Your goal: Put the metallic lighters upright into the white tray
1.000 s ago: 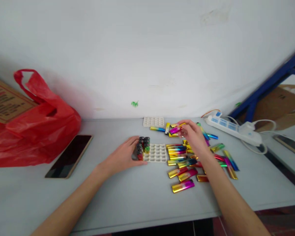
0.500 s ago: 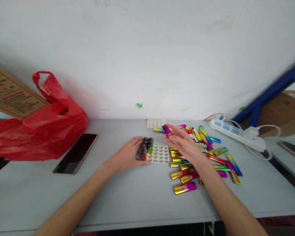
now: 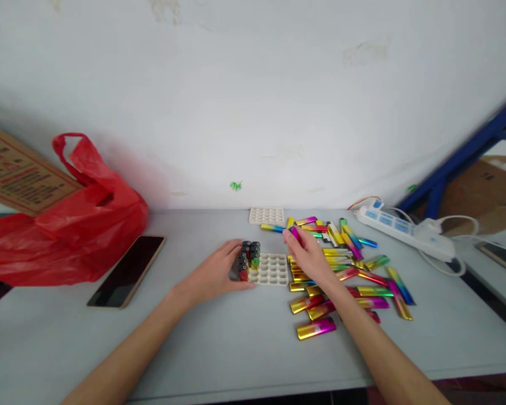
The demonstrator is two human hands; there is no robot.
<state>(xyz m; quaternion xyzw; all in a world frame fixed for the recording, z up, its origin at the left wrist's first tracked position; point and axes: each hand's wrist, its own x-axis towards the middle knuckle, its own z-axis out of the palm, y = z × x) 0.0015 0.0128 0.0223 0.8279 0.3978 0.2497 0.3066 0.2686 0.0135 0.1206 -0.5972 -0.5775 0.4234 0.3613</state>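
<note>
Currently, the left hand (image 3: 215,275) holds the left end of the white tray (image 3: 274,271), thumb along the near edge and fingers at the far side, spread wide around the upright lighters (image 3: 244,256). The right hand (image 3: 307,253) pinches a purple lighter (image 3: 296,234) between thumb and fingers, above the table (image 3: 231,343), just beyond the tray's far right corner.

For good handling, brace the tray flat, apply light pressure to the lighter's sides, and avoid brushing the loose lighters (image 3: 316,328) with the right wrist. Align the lighter's long axis with a tray cup before any contact.

The visible part of the purple lighter slants from upper left to lower right; the long axis appears tilted, though the fingers hide much of it. Which end bears the cap cannot be told. The upright lighters stand with black tops upward.
</note>
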